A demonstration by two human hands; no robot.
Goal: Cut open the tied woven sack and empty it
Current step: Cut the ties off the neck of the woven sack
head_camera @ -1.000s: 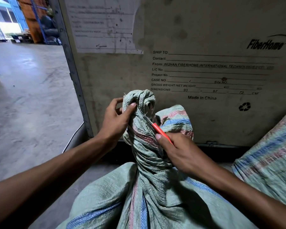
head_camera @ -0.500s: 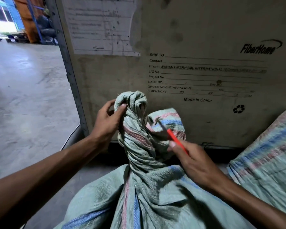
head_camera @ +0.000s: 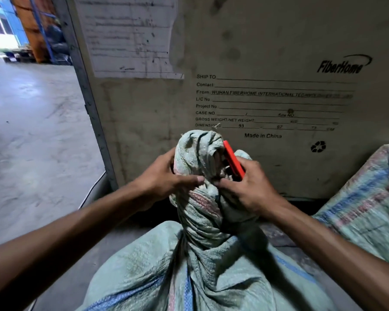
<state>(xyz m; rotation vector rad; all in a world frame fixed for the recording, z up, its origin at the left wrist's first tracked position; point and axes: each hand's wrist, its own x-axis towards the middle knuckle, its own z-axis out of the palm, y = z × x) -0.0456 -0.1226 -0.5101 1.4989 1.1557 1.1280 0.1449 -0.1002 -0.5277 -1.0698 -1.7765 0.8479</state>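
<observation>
A pale green woven sack [head_camera: 189, 272] with blue and red stripes stands in front of me, its neck twisted into a tied knot [head_camera: 200, 149] at the top. My left hand [head_camera: 166, 176] grips the left side of the knot, thumb across its front. My right hand [head_camera: 245, 185] presses the right side of the neck and holds a red cutter [head_camera: 233, 160] pointing up along the knot. Its blade is not visible.
A large beige shipping crate [head_camera: 267, 63] with printed labels stands right behind the sack. A second striped woven sack [head_camera: 368, 198] leans at the right. Bare concrete floor [head_camera: 32, 142] stretches to the left, with racks far back.
My right hand lifted the red cutter from pointing at the knot's side to lying upright along it. Both hands closed in around the neck, thumbs meeting in front.
</observation>
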